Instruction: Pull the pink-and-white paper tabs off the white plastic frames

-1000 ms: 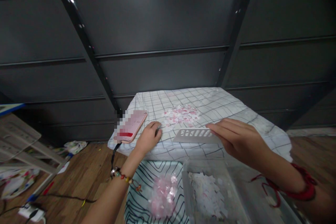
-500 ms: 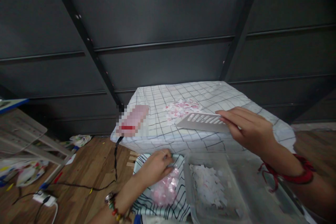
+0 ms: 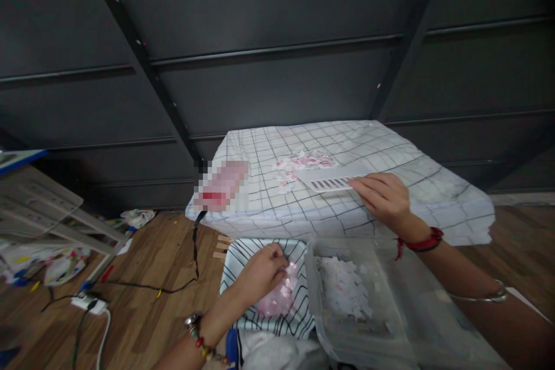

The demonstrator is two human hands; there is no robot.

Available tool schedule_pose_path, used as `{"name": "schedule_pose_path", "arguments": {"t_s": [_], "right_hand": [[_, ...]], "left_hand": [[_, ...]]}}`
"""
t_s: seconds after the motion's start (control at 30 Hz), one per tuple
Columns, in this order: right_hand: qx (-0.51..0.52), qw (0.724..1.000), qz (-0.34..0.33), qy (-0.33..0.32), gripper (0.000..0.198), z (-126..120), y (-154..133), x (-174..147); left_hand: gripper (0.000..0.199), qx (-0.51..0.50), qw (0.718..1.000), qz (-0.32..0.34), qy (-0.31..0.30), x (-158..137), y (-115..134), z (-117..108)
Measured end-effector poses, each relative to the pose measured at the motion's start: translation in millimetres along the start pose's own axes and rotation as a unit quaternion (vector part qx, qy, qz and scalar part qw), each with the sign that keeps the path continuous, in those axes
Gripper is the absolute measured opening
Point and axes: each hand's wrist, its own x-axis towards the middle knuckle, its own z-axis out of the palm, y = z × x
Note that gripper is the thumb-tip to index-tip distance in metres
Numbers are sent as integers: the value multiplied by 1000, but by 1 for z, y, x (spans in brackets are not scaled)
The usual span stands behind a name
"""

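Note:
My right hand (image 3: 384,199) grips the near right end of a flat white slotted plastic piece (image 3: 332,176), thumb and fingers closed on it. The piece is tilted above the table, its far left end beside a pile of small white and pink paper-like pieces (image 3: 303,163). My left hand (image 3: 264,269) is over a striped basket (image 3: 236,251), fingers curled together at the upper edge of a clear plastic bag (image 3: 277,299) with pink pieces in it. What those fingers pinch is hidden.
The table has a white checked cloth (image 3: 255,144). A pixelated pink object (image 3: 223,185) with a black cord lies at its left. Beside the basket, a clear plastic bin (image 3: 318,324) contains white pieces (image 3: 344,289). A power strip (image 3: 89,303) and cables lie on the wooden floor.
My right hand has moved slightly left, and the slotted piece has turned so its slots now face the near side. My left hand stays at the bag. The view has shifted slightly.

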Motion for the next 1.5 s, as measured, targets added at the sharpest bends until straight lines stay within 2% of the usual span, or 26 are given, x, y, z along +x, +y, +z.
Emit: {"name": "schedule_pose_path", "arguments": {"t_s": [0.13,0.3,0.57,0.7,0.8,0.9,1.03,1.27,1.4,1.5], "right_hand": [[20,999,-38,-12,26,4,1,-10],[32,992,-76,-98,21,7,-2,-13],[81,975,-71,-197,25,2,-5,-8],[88,976,-47,-192,19,-7,-23,4],[159,969,-22,-188,17,-17,-52,16],[245,941,-1,-232,16,-26,-85,23],[309,908,74,-274,15,-30,-112,21],[326,891,142,-281,18,-40,-106,7],[323,893,167,-266,10,-48,-100,0],[309,896,174,-269,13,-51,-97,-3]], "left_hand": [[17,4,1000,-3,0,2,0,2],[15,-3,1000,-16,0,2,3,1],[11,4,999,-15,32,2,9,5],[13,-7,999,-13,43,3,12,4],[15,-41,997,-24,66,3,14,1],[14,-93,989,-37,105,3,23,-6],[12,-159,975,-34,150,7,44,-19],[11,-211,960,-22,181,25,70,-20],[12,-219,958,-21,185,34,79,-16],[12,-216,959,-22,180,38,84,-16]]}}
